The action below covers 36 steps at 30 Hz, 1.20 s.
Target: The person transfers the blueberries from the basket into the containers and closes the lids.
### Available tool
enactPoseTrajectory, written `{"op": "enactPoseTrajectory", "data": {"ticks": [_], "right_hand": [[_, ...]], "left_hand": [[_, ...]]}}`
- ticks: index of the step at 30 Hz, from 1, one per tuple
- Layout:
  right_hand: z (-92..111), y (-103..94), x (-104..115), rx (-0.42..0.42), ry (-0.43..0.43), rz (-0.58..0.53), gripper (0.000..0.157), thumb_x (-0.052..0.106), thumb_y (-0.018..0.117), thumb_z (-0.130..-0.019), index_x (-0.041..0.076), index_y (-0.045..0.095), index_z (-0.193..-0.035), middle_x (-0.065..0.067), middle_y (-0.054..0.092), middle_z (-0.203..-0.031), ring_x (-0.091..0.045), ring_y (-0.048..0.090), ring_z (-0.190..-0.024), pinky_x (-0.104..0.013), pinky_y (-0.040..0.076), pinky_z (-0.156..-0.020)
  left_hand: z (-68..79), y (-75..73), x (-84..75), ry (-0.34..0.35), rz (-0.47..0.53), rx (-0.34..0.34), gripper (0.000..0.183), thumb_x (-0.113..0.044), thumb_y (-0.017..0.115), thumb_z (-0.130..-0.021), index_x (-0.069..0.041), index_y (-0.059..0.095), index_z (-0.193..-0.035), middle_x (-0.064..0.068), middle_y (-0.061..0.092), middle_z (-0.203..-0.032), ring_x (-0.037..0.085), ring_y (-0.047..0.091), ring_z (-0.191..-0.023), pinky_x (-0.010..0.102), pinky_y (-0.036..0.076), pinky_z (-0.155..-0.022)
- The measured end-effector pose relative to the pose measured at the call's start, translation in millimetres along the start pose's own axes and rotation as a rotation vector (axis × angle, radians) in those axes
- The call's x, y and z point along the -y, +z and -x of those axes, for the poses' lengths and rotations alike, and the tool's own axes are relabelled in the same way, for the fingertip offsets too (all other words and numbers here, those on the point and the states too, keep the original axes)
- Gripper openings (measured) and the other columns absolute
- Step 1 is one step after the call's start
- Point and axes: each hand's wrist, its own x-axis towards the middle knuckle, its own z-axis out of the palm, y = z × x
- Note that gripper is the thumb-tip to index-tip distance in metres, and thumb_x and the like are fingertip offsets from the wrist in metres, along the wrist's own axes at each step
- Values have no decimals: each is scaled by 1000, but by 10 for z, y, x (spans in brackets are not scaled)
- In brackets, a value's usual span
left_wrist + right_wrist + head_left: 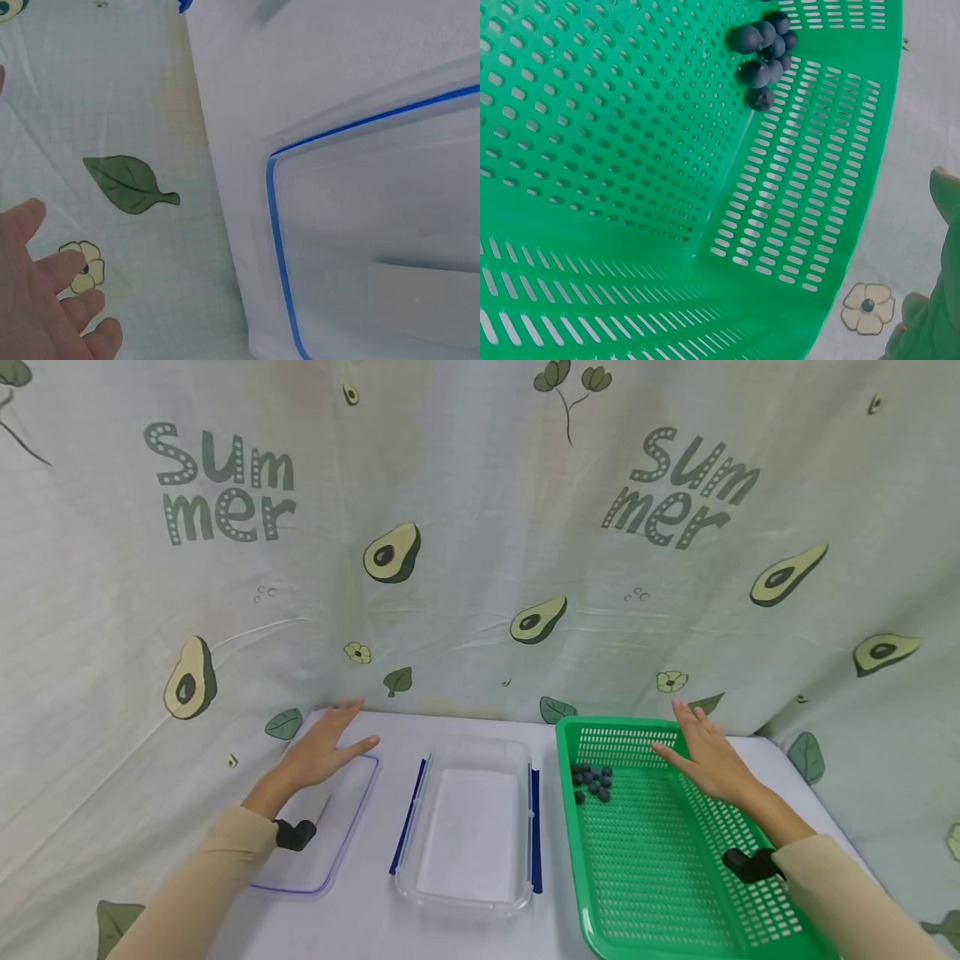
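My left hand is held over the far end of a clear lid with a blue seal, fingers spread and nothing in them. In the left wrist view its loosely bent fingers show at the lower left, apart from the lid. My right hand, likewise holding nothing, hovers over the far right part of a green plastic basket. Several blueberries lie together in the basket's far left corner. Between lid and basket stands a clear plastic container with dark blue side clips.
A white table carries the lid, container and basket. Behind it hangs a pale curtain printed with avocados, leaves and "summer" lettering. The green basket's perforated walls rise around the blueberries.
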Motion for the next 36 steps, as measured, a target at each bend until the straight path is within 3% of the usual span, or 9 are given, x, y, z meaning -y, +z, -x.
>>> {"op": "enactPoseTrajectory", "data": {"ticks": [3, 9, 14, 17, 22, 25, 30, 36], "right_hand": [[-8, -9, 28, 26, 13, -36, 86, 44, 47, -105, 3, -6, -158, -32, 0, -160, -51, -5, -145, -71, 3, -111], [-22, -8, 45, 96, 24, -154, 86, 40, 48, -105, 10, -14, -157, -33, -3, -160, -57, 1, -142, -78, 12, -104], [-21, 5, 43, 94, -4, -187, 85, 38, 50, -105, 13, -11, -159, -32, 4, -160, -60, 15, -138, -78, 19, -102], [-11, 30, 49, 71, -25, -179, 81, 36, 51, -105, 12, -3, -160, -31, 17, -159, -59, 23, -136, -76, 24, -101], [-2, 108, 54, -28, -112, -162, 68, 27, 59, -102, 5, 25, -157, -26, 45, -147, -51, 51, -122, -66, 43, -95], [-12, 164, 60, -107, -162, -199, 61, 18, 65, -99, 1, 38, -152, -25, 55, -138, -46, 63, -106, -57, 53, -86], [-69, 240, 113, -184, -155, -272, 55, 11, 70, -94, -4, 49, -143, -26, 63, -126, -41, 68, -98, -43, 59, -77], [-119, 301, 95, -148, -72, -402, 48, 11, 70, -94, -7, 54, -135, -27, 63, -124, -43, 64, -106, -21, 56, -81]], "left_hand": [[-12, 44, -11, 21, 60, 6, 87, -60, 49, -98, -7, 15, -160, 21, 14, -163, 47, 10, -147, 67, 12, -114], [-3, 97, -99, -2, 119, 18, 87, -62, 49, -98, -12, 17, -161, 18, 18, -163, 43, 14, -148, 68, 16, -113], [15, 167, -206, -15, 202, 15, 86, -61, 52, -96, -12, 22, -160, 18, 25, -161, 44, 23, -145, 66, 21, -112], [38, 255, -260, -10, 247, 12, 84, -57, 57, -95, -12, 27, -158, 19, 30, -159, 46, 31, -141, 66, 27, -110], [63, 428, -330, 19, 326, 15, 79, -50, 64, -94, -9, 35, -155, 20, 34, -156, 49, 43, -132, 61, 40, -104], [69, 510, -371, 29, 367, 26, 80, -50, 67, -92, -9, 37, -154, 20, 34, -156, 48, 44, -131, 57, 42, -103], [88, 597, -387, 30, 386, 20, 82, -46, 71, -90, -5, 38, -153, 22, 37, -154, 46, 44, -132, 54, 43, -102], [125, 734, -445, -15, 426, -3, 84, -44, 74, -89, -1, 38, -152, 24, 42, -150, 43, 45, -133, 48, 45, -101]]}}
